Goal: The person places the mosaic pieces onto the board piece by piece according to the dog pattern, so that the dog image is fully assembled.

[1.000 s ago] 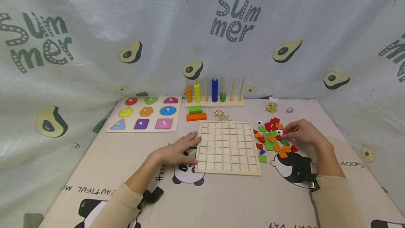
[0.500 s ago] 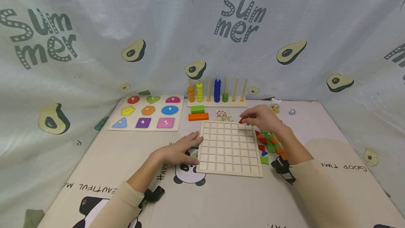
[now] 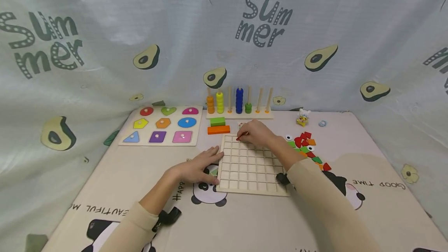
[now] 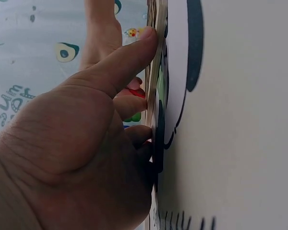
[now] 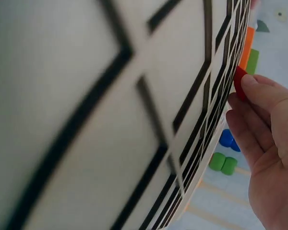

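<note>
A wooden grid board (image 3: 243, 170) lies flat on the table, its square cells bare where they show. My left hand (image 3: 199, 166) rests along its left edge with fingers extended; in the left wrist view the thumb touches the rim. My right hand (image 3: 257, 133) is over the far left part of the board and pinches a small red piece (image 5: 240, 82) between thumb and fingers, close to the cells near the far edge. The right forearm hides part of the board and of the loose coloured pieces (image 3: 303, 140) to its right.
Behind the board stand a peg stacker with beads (image 3: 239, 100), a green block (image 3: 217, 121) and an orange block (image 3: 218, 130). A shape puzzle board (image 3: 168, 135) lies at the back left. A small figurine (image 3: 302, 118) stands at the back right, near a blue-grey trinket (image 3: 322, 123).
My right hand has gone from the loose pieces on the right, leftward across the board's far edge, carrying a red piece. My left hand has stayed at the board's left edge.
</note>
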Demonstrator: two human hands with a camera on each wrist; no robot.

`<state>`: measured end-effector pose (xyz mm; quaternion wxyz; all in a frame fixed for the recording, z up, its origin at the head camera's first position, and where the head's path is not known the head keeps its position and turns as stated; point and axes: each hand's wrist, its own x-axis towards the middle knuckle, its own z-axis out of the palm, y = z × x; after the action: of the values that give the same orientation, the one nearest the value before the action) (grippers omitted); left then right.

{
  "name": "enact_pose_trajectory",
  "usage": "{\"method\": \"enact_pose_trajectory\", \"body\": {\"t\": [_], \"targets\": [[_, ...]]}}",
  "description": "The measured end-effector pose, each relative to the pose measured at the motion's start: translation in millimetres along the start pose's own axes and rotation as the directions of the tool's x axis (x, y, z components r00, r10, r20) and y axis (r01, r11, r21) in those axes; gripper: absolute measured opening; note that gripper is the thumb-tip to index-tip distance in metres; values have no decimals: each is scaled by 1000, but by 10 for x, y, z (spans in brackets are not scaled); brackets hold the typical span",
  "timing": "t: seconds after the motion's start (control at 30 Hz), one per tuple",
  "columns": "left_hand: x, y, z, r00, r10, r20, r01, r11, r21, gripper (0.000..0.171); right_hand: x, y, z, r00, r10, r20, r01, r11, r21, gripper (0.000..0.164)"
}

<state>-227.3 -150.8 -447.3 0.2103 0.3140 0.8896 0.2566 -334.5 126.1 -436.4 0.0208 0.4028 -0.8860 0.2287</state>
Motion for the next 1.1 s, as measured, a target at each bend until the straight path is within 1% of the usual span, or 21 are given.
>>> {"method": "enact_pose_trajectory", "body": {"t": [0.1,0.2,0.27,0.33,0.43,0.57,0.67,0.8,0.87,0.93,1.0,1.03,1.1], "targets": [[-20,-18,4,1000,16,1,-16,1000,6,96,17,-21,11,999,-35,1,35,999,-15,9],[-30,-26,5,1000,16,4,-16,1000,11,99,70,-49,32,995,-102,4,102,994,-24,9],[-26,-28,6,1000,14,3,-14,1000,10,99,107,-64,38,991,-132,12,132,990,-41,9],[-15,-34,11,1000,15,0,-15,1000,11,99,129,-66,38,990,-139,27,140,988,-63,9],[0,-40,14,1000,13,0,-13,1000,14,99,136,-60,28,989,-126,72,131,988,-83,9],[7,-40,14,1000,9,6,-9,1000,14,98,132,-50,20,984,-116,138,127,989,-72,9],[2,-31,9,1000,10,8,-11,1000,12,98,139,-51,22,980,-128,152,142,986,-86,9],[-4,-21,3,1000,11,6,-11,1000,11,97,153,-52,35,980,-136,146,156,977,-142,10],[-6,-18,2,1000,8,6,-8,1000,10,98,143,-58,30,982,-121,144,142,980,-141,10],[-4,-15,2,1000,6,5,-7,1000,9,98,109,-64,-1,986,-93,137,108,989,-104,12],[-1,-16,2,1000,7,5,-7,1000,13,98,37,-57,-68,990,-62,127,66,997,-29,19],[1,-17,2,1000,7,4,-7,1000,14,98,-14,-54,-122,992,-33,119,32,999,17,24],[5,-21,2,1000,5,1,-5,1000,13,98,-158,-27,-264,996,35,80,-44,993,110,35]]}}
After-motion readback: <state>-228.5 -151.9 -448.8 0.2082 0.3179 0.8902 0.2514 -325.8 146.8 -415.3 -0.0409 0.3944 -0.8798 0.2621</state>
